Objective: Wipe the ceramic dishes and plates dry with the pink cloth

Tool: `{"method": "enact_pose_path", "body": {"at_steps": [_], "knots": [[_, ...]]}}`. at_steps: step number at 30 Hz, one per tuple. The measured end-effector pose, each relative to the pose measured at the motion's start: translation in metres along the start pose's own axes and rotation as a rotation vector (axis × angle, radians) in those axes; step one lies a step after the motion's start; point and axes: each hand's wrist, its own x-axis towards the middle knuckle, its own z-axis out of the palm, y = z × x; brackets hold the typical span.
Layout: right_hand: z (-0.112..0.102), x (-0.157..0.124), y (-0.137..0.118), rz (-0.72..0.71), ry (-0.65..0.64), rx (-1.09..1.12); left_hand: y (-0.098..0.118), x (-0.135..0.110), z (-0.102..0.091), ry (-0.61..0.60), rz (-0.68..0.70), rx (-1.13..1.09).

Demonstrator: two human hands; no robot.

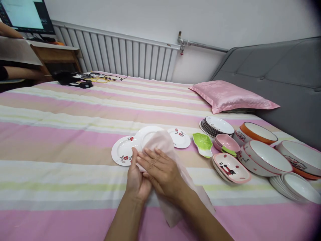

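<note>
My left hand (136, 179) grips the near edge of a white plate (147, 134) held tilted above the striped bed (62, 140). My right hand (163, 172) presses a pale pink cloth (163, 142) against the plate's face, fingers together and laid flat over the cloth. The cloth hangs down past my right wrist. Under and beside the held plate lie two small white plates with red flowers, one on the left (121, 152) and one on the right (180, 137).
To the right stand a green leaf dish (203, 144), pink dishes (232, 167), a stack of white plates (218, 125) and several large bowls (269, 157). A pink pillow (230, 95) lies by the grey headboard. Cables and a black device (75, 79) sit far left; another person's arm rests at a desk.
</note>
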Motion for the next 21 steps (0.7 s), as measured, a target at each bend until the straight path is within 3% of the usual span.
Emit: {"method": "enact_pose_path", "body": {"at_steps": [4, 15, 21], "knots": [[0.001, 0.001, 0.000, 0.067, 0.012, -0.056, -0.013, -0.001, 0.001, -0.009, 0.021, -0.034], [-0.013, -0.009, 0.027, 0.271, -0.065, -0.116, -0.029, -0.004, 0.002, -0.237, -0.054, 0.135], [-0.012, -0.012, 0.033, 0.475, 0.076, -0.035, -0.028, -0.006, 0.003, -0.240, -0.059, 0.154]]}}
